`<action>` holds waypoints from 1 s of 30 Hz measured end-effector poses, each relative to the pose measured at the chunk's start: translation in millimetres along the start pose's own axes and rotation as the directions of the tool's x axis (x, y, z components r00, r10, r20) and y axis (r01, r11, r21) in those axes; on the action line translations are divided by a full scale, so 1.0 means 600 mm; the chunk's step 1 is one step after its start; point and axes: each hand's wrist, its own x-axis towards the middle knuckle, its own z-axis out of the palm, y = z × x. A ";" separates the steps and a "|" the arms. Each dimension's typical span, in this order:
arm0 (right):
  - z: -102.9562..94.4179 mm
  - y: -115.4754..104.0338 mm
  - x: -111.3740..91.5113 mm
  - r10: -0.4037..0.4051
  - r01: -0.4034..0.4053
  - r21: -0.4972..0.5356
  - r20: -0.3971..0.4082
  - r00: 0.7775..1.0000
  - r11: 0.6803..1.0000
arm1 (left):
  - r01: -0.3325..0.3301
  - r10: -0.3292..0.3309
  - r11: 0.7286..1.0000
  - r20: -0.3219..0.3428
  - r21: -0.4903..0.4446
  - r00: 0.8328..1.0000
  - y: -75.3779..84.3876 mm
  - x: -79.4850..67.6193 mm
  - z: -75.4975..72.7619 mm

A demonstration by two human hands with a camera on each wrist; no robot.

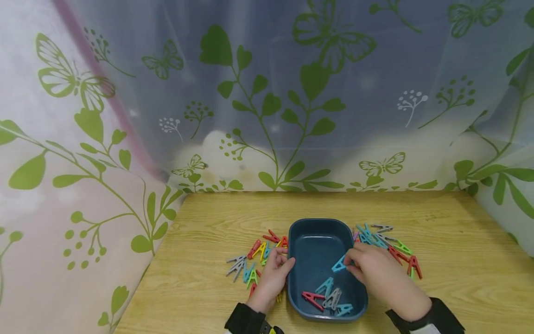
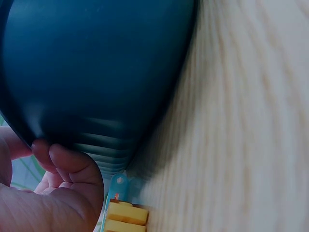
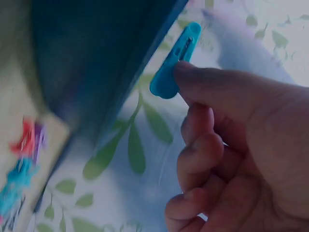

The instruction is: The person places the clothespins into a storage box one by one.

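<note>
A dark blue plastic basin (image 1: 320,228) stands on the table with several clothespins inside, among them a red clothespin (image 1: 313,299) and a grey clothespin (image 1: 332,299). At its left side, my left hand (image 1: 273,276) holds the rim, the thumb lying at the edge; the left wrist view shows curled fingertips (image 2: 72,157) against it. Over the basin's right part, my right hand (image 1: 373,271) pinches a light blue clothespin (image 1: 339,264) between thumb and finger. In the right wrist view this clothespin (image 3: 176,63) sticks out past the thumb tip, near the basin wall (image 3: 111,58).
Loose clothespins in several colours lie left of the basin, such as a yellow clothespin (image 1: 259,251). More lie to its right, including a red clothespin (image 1: 414,266) and a green clothespin (image 1: 402,247). A patterned curtain (image 1: 267,139) hangs behind the wooden table (image 1: 200,218).
</note>
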 end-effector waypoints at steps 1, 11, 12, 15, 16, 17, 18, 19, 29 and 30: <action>0.004 -0.007 0.000 -0.023 0.022 0.017 0.027 0.999 1.000 | -0.001 0.001 1.000 0.000 -0.004 1.000 -0.001 0.000 0.000; 0.039 -0.037 -0.006 -0.139 0.124 0.093 0.172 0.975 0.988 | 0.003 -0.003 1.000 0.001 -0.007 1.000 -0.003 0.001 0.000; 0.042 -0.038 -0.006 -0.137 0.123 0.087 0.183 0.974 0.989 | 0.000 0.000 1.000 0.002 -0.008 1.000 -0.003 0.001 0.000; 0.048 -0.041 -0.005 -0.129 0.113 0.086 0.214 0.968 0.990 | -0.007 0.007 1.000 0.004 -0.007 1.000 -0.003 0.000 0.000; 0.049 -0.041 -0.005 -0.127 0.110 0.087 0.223 0.966 0.990 | -0.009 0.009 1.000 0.004 -0.007 1.000 -0.003 0.000 0.000; 0.051 -0.041 -0.005 -0.127 0.109 0.089 0.229 0.965 0.990 | -0.011 0.011 1.000 0.005 -0.005 1.000 -0.003 0.000 0.000; 0.051 -0.042 -0.005 -0.126 0.107 0.094 0.232 0.964 0.990 | -0.011 0.011 1.000 0.005 -0.002 1.000 -0.003 -0.001 0.000; 0.052 -0.042 -0.006 -0.129 0.108 0.099 0.232 0.964 0.989 | -0.010 0.010 1.000 0.005 0.001 1.000 -0.004 -0.001 -0.001; 0.058 -0.041 -0.009 -0.147 0.120 0.125 0.239 0.960 0.985 | -0.009 0.008 1.000 0.010 0.012 1.000 0.002 -0.003 -0.003; 0.059 -0.041 -0.009 -0.150 0.123 0.124 0.237 0.960 0.985 | -0.010 0.010 1.000 0.011 0.011 1.000 0.001 -0.004 -0.002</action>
